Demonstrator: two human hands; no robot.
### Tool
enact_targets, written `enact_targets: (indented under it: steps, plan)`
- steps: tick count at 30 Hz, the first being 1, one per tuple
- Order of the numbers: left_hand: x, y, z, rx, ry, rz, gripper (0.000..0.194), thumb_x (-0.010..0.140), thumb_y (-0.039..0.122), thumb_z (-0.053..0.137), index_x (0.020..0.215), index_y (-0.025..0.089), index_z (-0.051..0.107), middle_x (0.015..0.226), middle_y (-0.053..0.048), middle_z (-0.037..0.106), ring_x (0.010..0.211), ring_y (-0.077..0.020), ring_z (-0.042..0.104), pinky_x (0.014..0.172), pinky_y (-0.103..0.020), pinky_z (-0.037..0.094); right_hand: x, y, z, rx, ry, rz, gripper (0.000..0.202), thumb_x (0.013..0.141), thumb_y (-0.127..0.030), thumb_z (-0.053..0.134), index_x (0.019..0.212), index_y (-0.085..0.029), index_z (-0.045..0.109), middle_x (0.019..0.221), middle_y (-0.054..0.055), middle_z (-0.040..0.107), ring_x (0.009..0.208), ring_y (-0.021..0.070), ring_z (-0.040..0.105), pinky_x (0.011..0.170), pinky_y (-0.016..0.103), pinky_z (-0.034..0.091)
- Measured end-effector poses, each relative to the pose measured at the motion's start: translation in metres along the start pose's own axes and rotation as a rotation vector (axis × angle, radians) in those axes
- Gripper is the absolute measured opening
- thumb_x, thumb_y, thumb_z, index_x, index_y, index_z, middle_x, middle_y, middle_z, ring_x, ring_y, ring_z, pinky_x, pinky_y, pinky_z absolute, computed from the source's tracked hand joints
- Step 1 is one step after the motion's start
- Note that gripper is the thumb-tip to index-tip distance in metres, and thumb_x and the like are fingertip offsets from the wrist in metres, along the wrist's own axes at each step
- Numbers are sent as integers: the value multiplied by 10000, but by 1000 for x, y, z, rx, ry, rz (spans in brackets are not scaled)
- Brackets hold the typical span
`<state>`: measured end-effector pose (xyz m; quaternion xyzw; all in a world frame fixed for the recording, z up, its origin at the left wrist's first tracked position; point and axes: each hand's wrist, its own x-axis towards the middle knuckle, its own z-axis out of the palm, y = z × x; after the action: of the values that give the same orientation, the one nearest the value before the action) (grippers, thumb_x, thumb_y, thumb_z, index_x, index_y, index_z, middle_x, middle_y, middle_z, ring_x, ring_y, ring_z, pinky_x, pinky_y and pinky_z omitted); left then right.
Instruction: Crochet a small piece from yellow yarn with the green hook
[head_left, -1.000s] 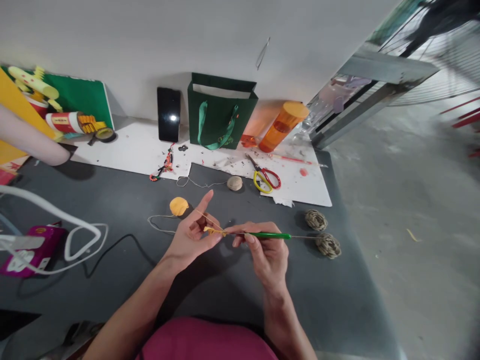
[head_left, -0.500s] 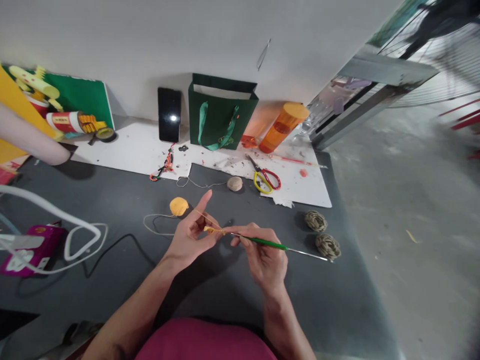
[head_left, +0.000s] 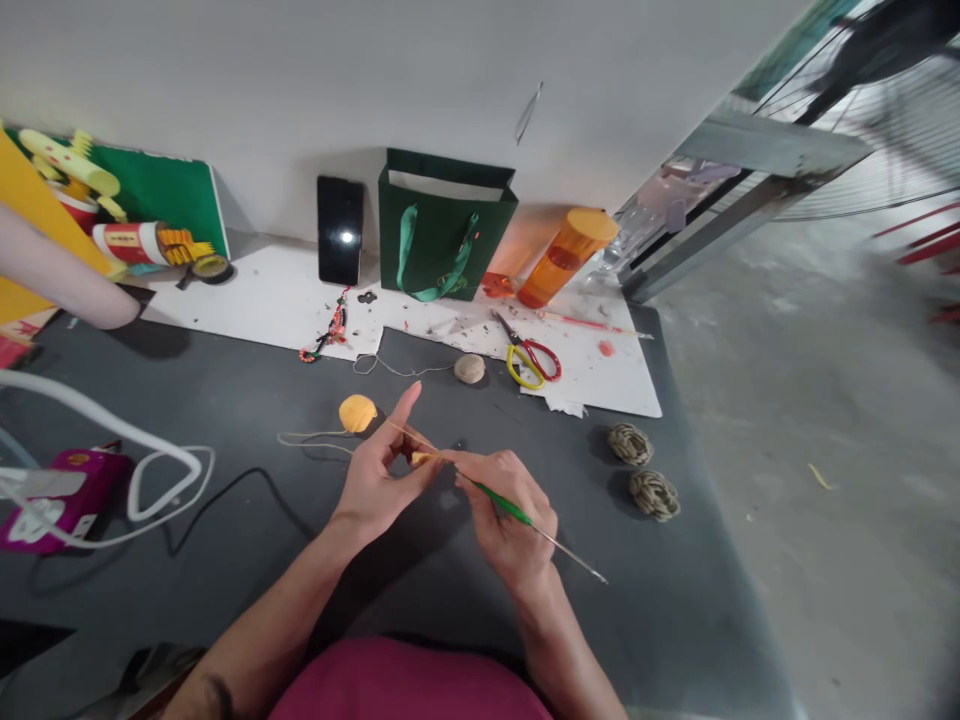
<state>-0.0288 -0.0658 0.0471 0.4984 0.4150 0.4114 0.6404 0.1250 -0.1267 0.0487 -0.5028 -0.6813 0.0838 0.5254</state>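
The right hand [head_left: 516, 520] grips a green-handled metal hook [head_left: 517, 513], its tail newly angled toward the grey bench's [head_left: 660, 610] near edge, apparently working yellow yarn [head_left: 424, 458] the left hand [head_left: 379, 480] pinches.

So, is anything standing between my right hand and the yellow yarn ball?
Yes: your left hand, pinching the small yellow piece, lies between your right hand, which holds the green-handled hook, and the yellow yarn ball.

We see a pale wall [head_left: 247, 80] behind a dark grey surface [head_left: 660, 620], with grey floor [head_left: 847, 400] and a metal frame [head_left: 780, 145] at right.
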Motion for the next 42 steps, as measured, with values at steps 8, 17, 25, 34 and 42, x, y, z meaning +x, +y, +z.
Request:
enact_targets:
  steps: [8,17,25,34,42]
  plan:
    - [-4,-3,6,-38,88,58,806,740,247,834,1498,262,560,739,37,664,691,-131,562,735,-274,489,0,1,10,-14,58,7,261,944,-76,610,1059,-286,714,929,44,832,763,209,772,692,353,586]
    - [-4,0,10,-618,-90,-405,1071,624,214,958,1566,256,450,658,101,560,617,-47,487,654,-186,419,-15,1,22,186,228,153,254,910,-105,711,1033,-316,777,935,34,830,753,202,760,659,355,614]
    - [-4,-3,9,-671,-57,-459,1131,631,181,954,1601,259,378,674,108,597,676,-62,551,825,-250,487,-23,2,20,183,280,286,134,994,-223,614,1038,-264,733,869,49,822,667,204,761,645,360,625]
    - [-2,1,7,-616,-84,-414,1065,627,185,947,1568,229,447,675,97,584,627,-54,491,677,-216,405,-18,2,17,518,292,555,95,1037,-339,561,980,-267,584,749,-7,789,529,169,724,520,289,579]
    - [-7,-2,10,-603,-145,-332,913,672,185,918,1503,272,548,723,71,595,678,-92,572,719,-271,468,-20,4,29,752,353,665,160,922,-381,742,900,-240,669,745,-12,793,541,154,720,496,255,570]
